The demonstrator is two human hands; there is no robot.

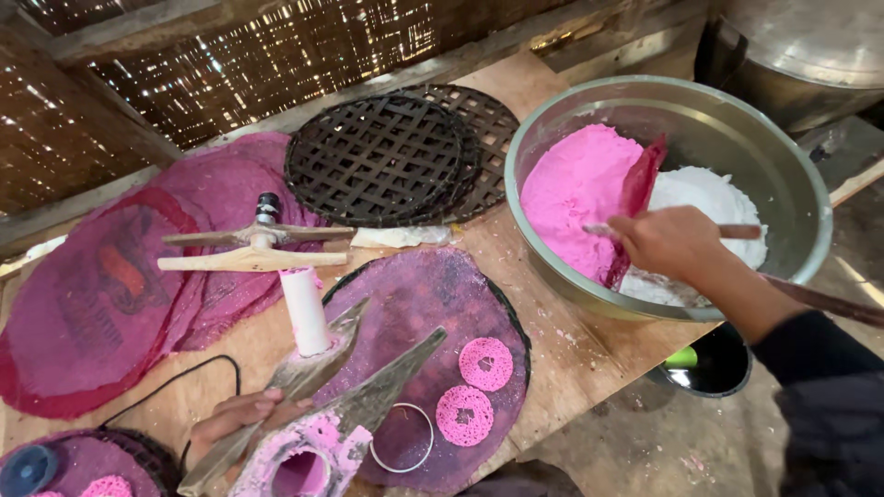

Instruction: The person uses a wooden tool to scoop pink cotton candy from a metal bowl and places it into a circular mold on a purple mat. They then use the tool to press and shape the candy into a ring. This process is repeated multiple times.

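Observation:
My right hand [670, 241] grips a flat red-stained spatula [637, 190] by its wooden handle, blade dipped in pink dough [575, 184] inside a large metal bowl [790, 175]. White dough [709, 198] lies beside the pink. My left hand [241, 416] holds the lower arm of a wooden press [318, 419] smeared with pink dough. Its white plunger [304, 311] with a wooden cross handle [250, 260] stands upright. Two round pink lacy discs [485, 364] [464, 415] and a metal ring [401, 439] lie on a purple-stained woven mat [433, 304].
Dark woven bamboo trays [387, 156] are stacked at the back of the wooden table [562, 354]. Purple-red cloths [110, 294] lie at the left. A black cable [184, 373] runs over the table. A dark pot [714, 364] sits below the table edge. A bamboo wall stands behind.

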